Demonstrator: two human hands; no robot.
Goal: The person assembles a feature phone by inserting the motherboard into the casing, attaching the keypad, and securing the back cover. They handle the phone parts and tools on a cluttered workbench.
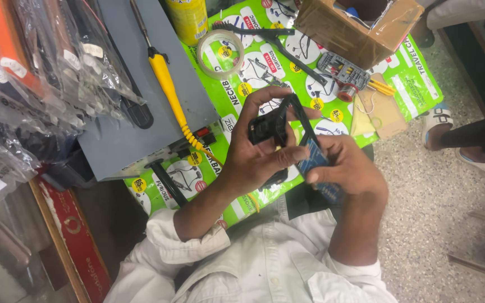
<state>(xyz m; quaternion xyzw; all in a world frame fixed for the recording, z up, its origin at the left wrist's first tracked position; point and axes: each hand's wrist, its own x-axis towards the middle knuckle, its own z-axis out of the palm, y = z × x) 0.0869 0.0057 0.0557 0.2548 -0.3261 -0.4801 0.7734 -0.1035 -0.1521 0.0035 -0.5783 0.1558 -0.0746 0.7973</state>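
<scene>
Black casing (269, 127) clamped in my left hand (256, 148); right hand (348, 168) pinches blue circuit board (311, 159). Risk: board flexes or slips; thin black strap (300, 115) may snag.

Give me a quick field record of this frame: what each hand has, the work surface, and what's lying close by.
left hand: grips a small black plastic housing
right hand: holds a blue circuit board against the housing
surface: green printed sheet over the table
nearby: clear tape roll, yellow-handled screwdriver, open cardboard box, grey flat box
other person: sandalled foot on the speckled floor
</scene>
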